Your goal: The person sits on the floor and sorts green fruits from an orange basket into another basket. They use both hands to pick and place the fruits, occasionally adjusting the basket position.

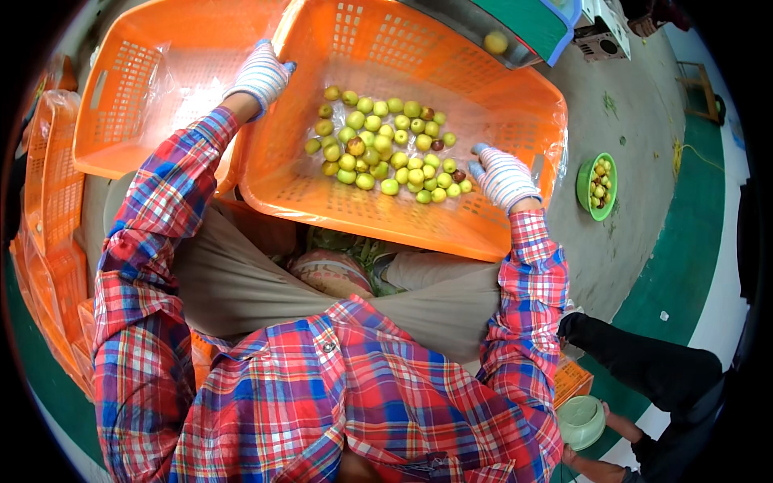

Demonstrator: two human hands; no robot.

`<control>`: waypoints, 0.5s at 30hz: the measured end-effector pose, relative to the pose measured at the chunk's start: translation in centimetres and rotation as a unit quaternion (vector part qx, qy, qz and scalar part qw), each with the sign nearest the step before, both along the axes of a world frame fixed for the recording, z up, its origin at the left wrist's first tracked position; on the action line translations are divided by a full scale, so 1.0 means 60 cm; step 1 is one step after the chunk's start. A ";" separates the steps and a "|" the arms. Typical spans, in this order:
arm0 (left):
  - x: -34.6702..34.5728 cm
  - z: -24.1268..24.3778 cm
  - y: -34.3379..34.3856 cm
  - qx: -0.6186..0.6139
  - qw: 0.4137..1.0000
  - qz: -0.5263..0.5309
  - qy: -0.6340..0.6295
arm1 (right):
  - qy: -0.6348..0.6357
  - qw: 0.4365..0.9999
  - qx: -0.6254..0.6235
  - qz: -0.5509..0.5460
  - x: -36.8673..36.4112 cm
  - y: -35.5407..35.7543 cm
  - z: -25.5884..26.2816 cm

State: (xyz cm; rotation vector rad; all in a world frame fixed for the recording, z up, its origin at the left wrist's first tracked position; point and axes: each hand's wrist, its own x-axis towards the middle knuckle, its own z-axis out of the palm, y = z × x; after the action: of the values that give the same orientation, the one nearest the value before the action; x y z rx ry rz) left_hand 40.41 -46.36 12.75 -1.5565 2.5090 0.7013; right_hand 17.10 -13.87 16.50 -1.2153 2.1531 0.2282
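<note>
A large orange plastic crate point(374, 220), lined with clear film, stands before me. Many green jujubes point(381, 143), a few partly brown, lie spread over its floor. My left hand point(261, 77), in a striped knit glove with bluish fingertips, grips this crate's left rim, thumb on the inner side. Beyond that rim, a second orange crate point(157, 96), also film-lined, adjoins it on the left. My right hand point(502, 176), gloved alike, hovers over the right end of the fruit crate, fingers apart and holding nothing. Its fingertips are just right of the nearest jujubes.
A machine's metal chute point(468, 33) with one fruit in it overhangs the crate's far side. On the floor at right sits a green basin point(613, 199) of jujubes. Stacked orange crates point(54, 181) line the left. At lower right, another person's hands hold a pale green basin point(581, 422).
</note>
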 end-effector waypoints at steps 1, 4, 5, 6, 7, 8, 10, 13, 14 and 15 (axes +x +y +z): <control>0.000 0.000 0.001 -0.004 1.000 0.001 -0.001 | -0.018 1.000 0.013 0.013 0.009 -0.003 -0.010; 0.001 0.002 0.003 -0.006 1.000 0.016 0.002 | -0.107 0.991 0.014 0.086 0.044 0.001 -0.076; 0.002 0.002 0.004 -0.005 1.000 0.025 0.005 | -0.153 0.982 -0.005 0.114 0.059 0.006 -0.107; 0.004 0.003 0.006 -0.006 1.000 0.027 0.008 | -0.237 0.967 -0.003 0.095 0.078 0.002 -0.125; -0.001 0.004 0.009 -0.006 1.000 0.022 0.013 | -0.317 0.946 0.001 0.068 0.100 -0.001 -0.140; -0.004 0.006 0.011 -0.006 1.000 0.021 0.018 | -0.335 0.939 0.007 0.077 0.120 -0.005 -0.160; -0.010 0.011 0.016 -0.003 1.000 0.026 0.010 | -0.361 0.928 0.016 0.089 0.159 -0.015 -0.206; -0.005 0.014 0.017 -0.017 0.999 0.033 0.006 | -0.410 0.909 -0.042 0.055 0.207 -0.063 -0.252; -0.005 0.014 0.019 -0.022 0.999 0.031 0.008 | -0.412 0.906 -0.089 0.036 0.213 -0.080 -0.269; -0.010 0.017 0.020 -0.015 0.999 0.031 0.007 | -0.439 0.897 -0.045 0.005 0.212 -0.101 -0.285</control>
State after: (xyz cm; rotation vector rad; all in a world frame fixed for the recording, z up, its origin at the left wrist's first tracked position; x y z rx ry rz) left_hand 39.83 -45.16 13.77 -1.6510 2.5029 0.6881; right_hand 29.80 -19.91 -0.58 -1.0816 1.3648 -0.3684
